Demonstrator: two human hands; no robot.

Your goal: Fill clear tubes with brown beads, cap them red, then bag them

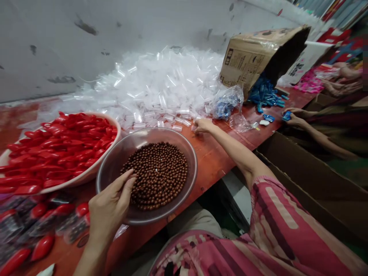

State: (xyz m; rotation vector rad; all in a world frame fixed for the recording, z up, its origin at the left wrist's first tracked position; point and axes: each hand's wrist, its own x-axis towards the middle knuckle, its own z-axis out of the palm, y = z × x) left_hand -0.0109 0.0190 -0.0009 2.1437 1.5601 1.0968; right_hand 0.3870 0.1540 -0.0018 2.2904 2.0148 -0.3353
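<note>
My left hand (113, 199) is over the near left rim of a clear plastic bowl (193, 168). Its thumb and fingers are pinched together beside the round brown beads (161, 174) in the bowl; whatever is between the tips is too small to make out. Stretched out past the bowl, my right hand (203, 125) touches the front edge of a heap of clear plastic sleeves (166, 80). Those fingers are curled down and closed, and what they grip is hidden. Left of the bowl, a pale basin (118, 132) is piled with red spoon-shaped plastic pieces (66, 149).
Red-capped packs (43, 218) lie at the near left. A tipped cardboard box (244, 61) spills blue pieces (266, 94), with a bagged bundle (225, 105) beside it. A co-worker's hands (296, 117) hold a blue piece at right. An open carton (310, 180) stands below the table edge.
</note>
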